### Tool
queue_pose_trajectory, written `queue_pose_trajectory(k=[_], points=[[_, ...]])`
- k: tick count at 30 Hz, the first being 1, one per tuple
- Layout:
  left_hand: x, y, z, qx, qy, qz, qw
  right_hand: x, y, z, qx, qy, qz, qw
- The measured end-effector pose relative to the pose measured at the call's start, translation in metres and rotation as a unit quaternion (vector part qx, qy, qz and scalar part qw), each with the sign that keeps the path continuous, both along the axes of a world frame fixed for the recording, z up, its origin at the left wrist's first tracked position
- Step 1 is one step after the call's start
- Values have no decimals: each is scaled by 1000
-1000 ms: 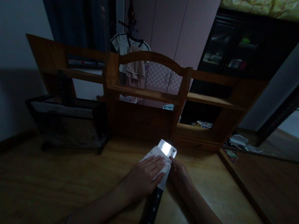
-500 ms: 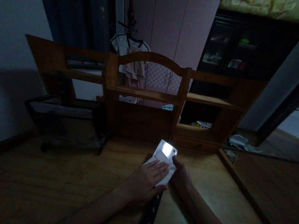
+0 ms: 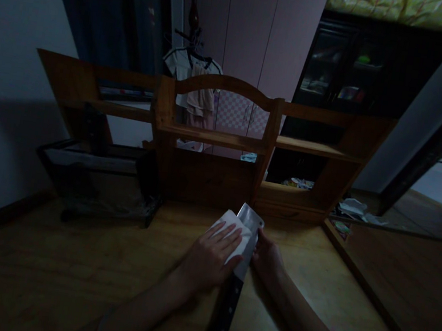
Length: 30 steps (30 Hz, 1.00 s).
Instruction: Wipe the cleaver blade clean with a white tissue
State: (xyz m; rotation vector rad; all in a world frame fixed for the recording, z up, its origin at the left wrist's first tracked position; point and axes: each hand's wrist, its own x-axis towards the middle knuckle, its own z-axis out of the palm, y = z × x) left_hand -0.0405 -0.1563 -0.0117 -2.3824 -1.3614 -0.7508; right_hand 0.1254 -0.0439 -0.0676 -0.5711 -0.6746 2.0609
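Note:
A cleaver lies on the wooden desk (image 3: 45, 272), its steel blade (image 3: 252, 222) pointing away from me and its black riveted handle (image 3: 225, 308) toward me. My left hand (image 3: 210, 254) lies flat with fingers stretched out, pressing a white cloth (image 3: 227, 227) onto the blade. My right hand (image 3: 268, 257) rests at the blade's right edge, fingertips touching the metal; its fingers look curled against the blade.
A wooden shelf unit (image 3: 216, 137) stands at the back of the desk. A dark wire rack (image 3: 97, 170) sits back left. Pink wardrobe doors (image 3: 247, 37), hanging clothes (image 3: 193, 85) and a dark glass cabinet (image 3: 341, 67) are behind. The desk's right edge (image 3: 354, 272) runs diagonally.
My left hand and the cloth slid forward along the blade, covering more of it. The bright glare on the blade's tip has faded. The right hand stayed at the edge.

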Motion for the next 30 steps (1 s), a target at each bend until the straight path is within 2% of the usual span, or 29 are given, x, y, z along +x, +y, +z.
queue_pose_trajectory(k=[2, 4, 6, 10, 15, 22, 26, 30], points=[[-5, 4, -3, 16, -22, 47, 999, 0, -1, 1, -12, -13, -5, 1000], [-9, 6, -5, 31, -37, 63, 997, 0, -2, 2, -19, -25, -9, 999], [-12, 7, -6, 38, -38, 37, 998, 0, -3, 3, -22, -33, -12, 999], [-8, 4, -6, 12, -8, -59, 998, 1, -4, 4, -22, -44, -17, 999], [-1, -2, -6, -55, 6, -84, 995, -1, -5, 6, -20, -57, -4, 998], [10, -18, 5, -140, 2, -210, 968, -1, -10, 8, -26, -61, 59, 996], [14, -21, 7, -130, -18, -200, 971, 0, -11, 11, -33, -56, 70, 995], [12, -16, 8, -99, 13, -173, 980, 1, -13, 16, -29, -49, 55, 997]])
